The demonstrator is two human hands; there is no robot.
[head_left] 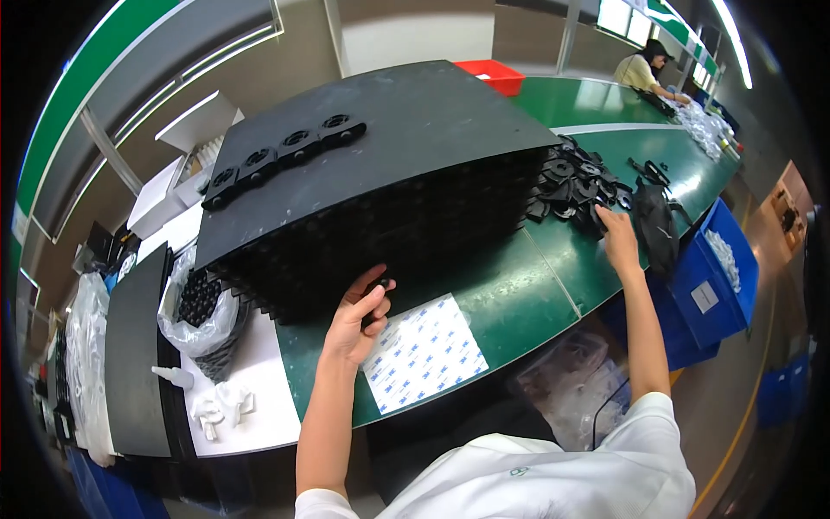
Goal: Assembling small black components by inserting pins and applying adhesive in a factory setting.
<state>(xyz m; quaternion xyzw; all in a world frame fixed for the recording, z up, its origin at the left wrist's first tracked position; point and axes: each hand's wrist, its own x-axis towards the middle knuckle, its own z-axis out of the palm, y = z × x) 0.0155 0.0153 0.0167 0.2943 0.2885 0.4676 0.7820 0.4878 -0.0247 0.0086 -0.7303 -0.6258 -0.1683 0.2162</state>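
Observation:
My left hand (pixel 360 318) is closed around a small black part (pixel 378 284), just in front of a tall stack of black sheets (pixel 380 130). Most of that part is hidden by my fingers. To the right, my right hand (pixel 619 239) reaches to the edge of a heap of black plastic pieces (pixel 577 180), its index finger stretched out against them. A row of joined black pieces with round openings (pixel 296 138) lies on top of the stack. Below my left hand is a white sheet with blue print (pixel 425 355).
Left of the stack sit a plastic bag of black parts (pixel 201 303), a small white bottle (pixel 173 376) and crumpled white scraps (pixel 223 406). Blue bins (pixel 711 298) stand off the right table edge. A red bin (pixel 491 76) and a person (pixel 644 71) are farther back.

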